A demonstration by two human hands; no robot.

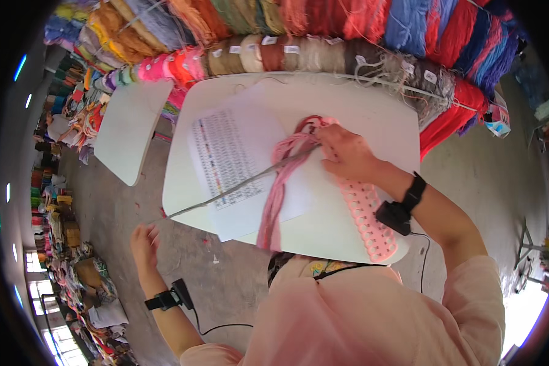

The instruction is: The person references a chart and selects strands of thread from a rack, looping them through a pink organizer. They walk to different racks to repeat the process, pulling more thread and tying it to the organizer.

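My right hand (346,152) is over the white table, its fingers closed at the top end of a pink perforated thread card (367,222). A bundle of grey thread (244,182) comes out from under those fingers and stretches down to the left, past the table edge. Pink and dark red thread (274,204) hangs in a loop from the same spot across the table. Off the table's left corner is my left hand (145,244), in line with the grey bundle. A gap shows between them, and the left fingers are blurred.
Printed sheets (235,165) lie on the white table (384,104). Hanks of coloured yarn (256,52) hang along a rail behind it. Another white tabletop (131,131) stands at the left. Cables run from straps on both wrists.
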